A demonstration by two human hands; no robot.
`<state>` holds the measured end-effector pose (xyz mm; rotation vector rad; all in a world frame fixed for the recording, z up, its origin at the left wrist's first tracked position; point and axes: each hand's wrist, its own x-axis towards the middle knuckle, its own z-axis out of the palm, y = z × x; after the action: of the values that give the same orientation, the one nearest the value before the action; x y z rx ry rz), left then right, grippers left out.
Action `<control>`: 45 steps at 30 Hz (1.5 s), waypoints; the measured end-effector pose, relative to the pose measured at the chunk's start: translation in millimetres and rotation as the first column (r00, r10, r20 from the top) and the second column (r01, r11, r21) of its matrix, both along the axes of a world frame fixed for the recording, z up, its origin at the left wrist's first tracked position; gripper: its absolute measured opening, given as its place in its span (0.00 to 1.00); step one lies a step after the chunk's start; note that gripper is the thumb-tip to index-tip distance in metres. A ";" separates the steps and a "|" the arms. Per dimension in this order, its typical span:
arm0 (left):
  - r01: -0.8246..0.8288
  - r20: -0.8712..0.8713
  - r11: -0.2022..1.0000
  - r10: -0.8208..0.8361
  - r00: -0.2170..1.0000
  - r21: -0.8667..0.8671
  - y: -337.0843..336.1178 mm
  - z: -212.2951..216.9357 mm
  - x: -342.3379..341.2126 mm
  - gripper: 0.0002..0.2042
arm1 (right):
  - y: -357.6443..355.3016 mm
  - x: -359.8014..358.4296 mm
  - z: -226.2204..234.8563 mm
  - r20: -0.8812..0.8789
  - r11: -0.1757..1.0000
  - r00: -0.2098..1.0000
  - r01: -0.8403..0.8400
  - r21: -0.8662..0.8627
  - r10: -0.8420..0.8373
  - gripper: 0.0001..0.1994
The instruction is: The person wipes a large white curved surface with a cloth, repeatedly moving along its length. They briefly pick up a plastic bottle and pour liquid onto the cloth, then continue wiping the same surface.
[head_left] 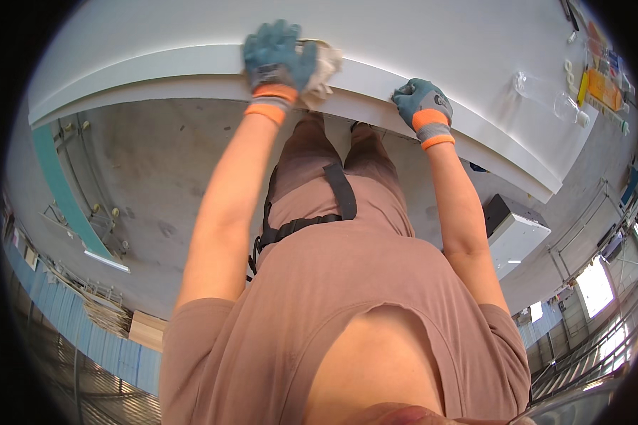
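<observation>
A large white panel (418,49) lies flat in front of me, its near edge curving across the view. My left hand (276,57), in a grey-blue glove with an orange cuff, presses a crumpled pale cloth (327,67) onto the panel's near edge. My right hand (420,99), gloved the same way, is curled over the panel's edge further right. Both forearms reach up from the lower part of the view.
A clear plastic bottle (546,95) lies on the panel at the right, with yellow and orange small items (602,85) beyond it. Below are a concrete floor (156,163), a white and black box (514,227) at right, and a teal board (64,191) at left.
</observation>
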<state>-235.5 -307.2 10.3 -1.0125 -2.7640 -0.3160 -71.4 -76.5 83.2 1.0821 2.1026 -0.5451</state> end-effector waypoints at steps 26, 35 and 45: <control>-0.059 -0.071 0.998 0.057 0.996 -0.035 -71.9 -0.1 -66.2 0.22 | -57.3 -36.2 -4.1 -0.063 0.999 0.997 -0.047 0.005 0.047 0.13; -0.063 -0.057 0.998 0.061 0.997 -0.032 -71.3 -2.9 -66.3 0.22 | -61.9 -38.0 -10.3 -0.062 1.000 0.998 0.006 0.014 -0.006 0.11; -0.060 -0.070 0.998 0.058 0.996 -0.026 -70.3 -3.3 -66.4 0.21 | -67.3 -38.7 -13.4 -0.096 0.998 0.993 0.068 -0.012 -0.068 0.11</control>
<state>-302.0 -377.5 7.0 -0.9286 -2.7369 -0.2292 -110.1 -143.7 69.8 1.1464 2.1498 -0.6507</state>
